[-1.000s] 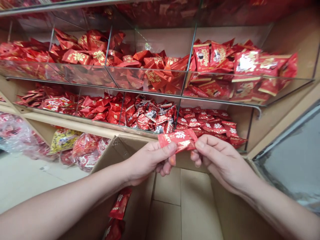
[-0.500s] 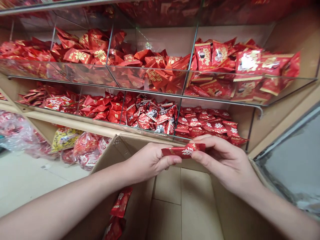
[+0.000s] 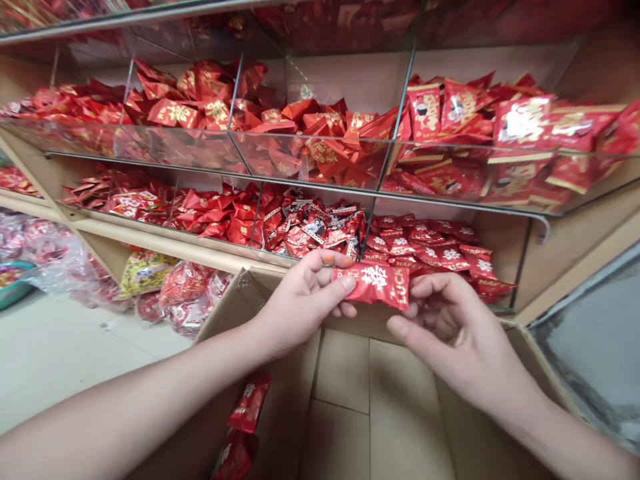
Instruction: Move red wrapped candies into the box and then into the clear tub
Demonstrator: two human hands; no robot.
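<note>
A red wrapped candy (image 3: 375, 285) with white characters and the letters "LUCK" is pinched between the thumb and fingers of my left hand (image 3: 317, 293), its printed face turned up. At the candy's right end is my right hand (image 3: 450, 327), with thumb and fingers apart and curved; whether a fingertip still touches the wrapper I cannot tell. Both hands are over an opened cardboard box (image 3: 227, 303). Just behind them, similar red candies (image 3: 440, 250) fill the lower shelf's right compartment. Two more such candies (image 3: 250, 403) lie below my left forearm.
Clear dividers split the shelves into compartments of red candies (image 3: 325, 150). A clear front panel (image 3: 310, 160) and a metal hook (image 3: 543, 227) jut out ahead. Bagged candies (image 3: 185, 293) and a yellow bag (image 3: 145, 272) sit at floor level, with a teal basin (image 3: 17, 293) at far left.
My right thumb and fingers have spread apart from their pinch on the candy. The candy has turned to show its broad face, still in my left hand. The view has shifted slightly.
</note>
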